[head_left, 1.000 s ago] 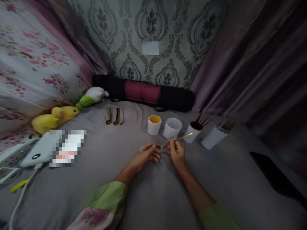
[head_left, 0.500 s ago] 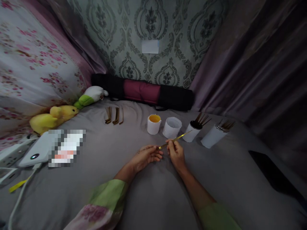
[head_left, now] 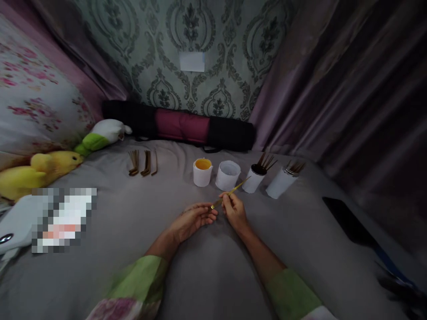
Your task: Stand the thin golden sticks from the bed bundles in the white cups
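Note:
My right hand (head_left: 235,212) pinches a thin golden-brown strip (head_left: 237,184) between thumb and fingers, its pointed end slanting up and right. At the strip's shiny, seemingly bent lower end is my left hand (head_left: 195,221), thumb and forefinger closed against it, the other fingers loosely apart. Behind the hands stand a white cup with yellow inside (head_left: 202,175), a wider white cup (head_left: 227,178), and a white cup with a dark inside (head_left: 252,183) holding several thin sticks. A tilted white container (head_left: 279,184) with more sticks is at the right.
Strips with bent ends lie in two bunches (head_left: 134,163) (head_left: 146,163), beside a single bent strip (head_left: 155,163). Plush toys (head_left: 56,164), a white power bank (head_left: 25,222) and a blurred-out item (head_left: 66,220) are left. A black-and-maroon bag (head_left: 182,126) lies behind; a black flat object (head_left: 347,220) is right.
The view has turned to the right, so everything sits further left in it. Both hands keep nearly the same pose at the strip.

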Demonstrator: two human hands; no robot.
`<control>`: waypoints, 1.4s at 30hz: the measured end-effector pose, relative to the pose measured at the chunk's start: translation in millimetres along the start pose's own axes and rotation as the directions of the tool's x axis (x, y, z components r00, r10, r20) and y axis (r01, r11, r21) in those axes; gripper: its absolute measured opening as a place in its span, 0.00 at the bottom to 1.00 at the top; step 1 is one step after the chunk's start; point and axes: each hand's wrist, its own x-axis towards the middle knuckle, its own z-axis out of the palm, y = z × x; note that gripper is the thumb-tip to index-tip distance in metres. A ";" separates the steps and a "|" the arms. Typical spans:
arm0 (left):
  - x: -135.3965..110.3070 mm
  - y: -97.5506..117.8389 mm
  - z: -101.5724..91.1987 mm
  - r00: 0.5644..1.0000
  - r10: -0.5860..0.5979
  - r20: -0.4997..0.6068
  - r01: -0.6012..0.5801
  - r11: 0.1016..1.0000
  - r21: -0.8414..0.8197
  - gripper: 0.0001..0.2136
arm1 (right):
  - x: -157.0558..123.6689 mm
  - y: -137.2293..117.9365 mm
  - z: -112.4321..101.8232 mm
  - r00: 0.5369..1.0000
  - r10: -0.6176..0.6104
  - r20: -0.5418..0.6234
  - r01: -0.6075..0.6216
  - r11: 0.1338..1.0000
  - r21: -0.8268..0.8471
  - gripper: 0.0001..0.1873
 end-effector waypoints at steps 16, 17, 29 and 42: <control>-1.4 -0.6 -2.4 0.998 -0.054 0.021 0.053 0.997 0.052 0.09 | 0.3 1.3 -5.8 0.994 0.104 -0.037 -0.102 0.994 0.050 0.16; -1.3 -0.8 -2.7 0.998 -0.054 0.025 0.052 0.997 0.055 0.09 | 0.5 0.9 -6.8 0.993 0.108 -0.038 -0.106 0.993 0.052 0.16; -1.4 -1.3 -3.4 0.997 -0.068 0.024 0.066 0.995 0.075 0.09 | 7.1 -8.3 -22.3 0.982 0.139 -0.128 -0.120 0.982 0.146 0.16; -0.8 -2.2 -4.6 0.998 -0.064 0.022 0.062 0.994 0.085 0.09 | 15.1 -7.5 -38.3 0.969 0.116 -0.217 -0.068 0.973 0.220 0.18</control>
